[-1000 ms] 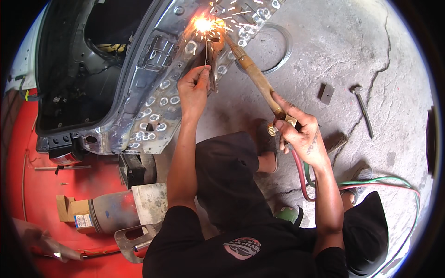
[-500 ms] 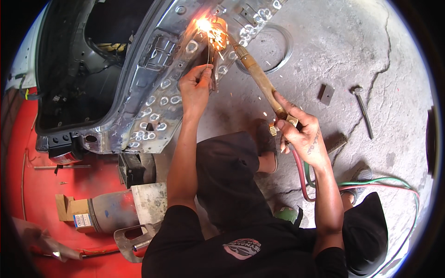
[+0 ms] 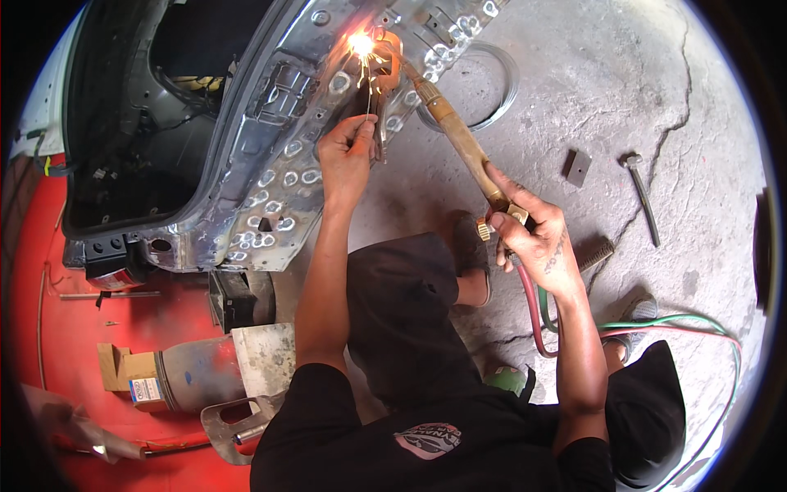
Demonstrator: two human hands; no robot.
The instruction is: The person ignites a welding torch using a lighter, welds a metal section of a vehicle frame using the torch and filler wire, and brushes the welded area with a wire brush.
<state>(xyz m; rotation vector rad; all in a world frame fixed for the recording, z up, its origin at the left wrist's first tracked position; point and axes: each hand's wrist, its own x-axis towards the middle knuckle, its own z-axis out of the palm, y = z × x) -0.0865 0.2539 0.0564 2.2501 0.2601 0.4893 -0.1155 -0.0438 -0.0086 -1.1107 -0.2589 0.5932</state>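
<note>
My right hand (image 3: 534, 238) is closed round the handle end of a brass gas welding torch (image 3: 461, 139). Its tip points up and left at a car body panel (image 3: 275, 184) of bare metal dotted with round weld marks. A bright flame with sparks (image 3: 361, 45) burns on the panel, beside a bracket-like piece glowing orange (image 3: 394, 61). Between thumb and fingers, my left hand (image 3: 348, 152) pinches a thin filler rod (image 3: 369, 103) that runs up toward the flame. Glare hides the rod's far end and the torch's very tip.
On the concrete floor to the right lie a hammer (image 3: 642, 197), a small metal plate (image 3: 578, 167), a wire brush (image 3: 595, 252) and a wire coil (image 3: 510, 82). Red and green hoses (image 3: 680, 320) trail right from the torch. A clamp (image 3: 225, 426) and a grey container (image 3: 201, 373) are lower left.
The flame's glare has shrunk and the spark spray is smaller, so the glowing orange piece shows more plainly. Both hands stay almost where they were.
</note>
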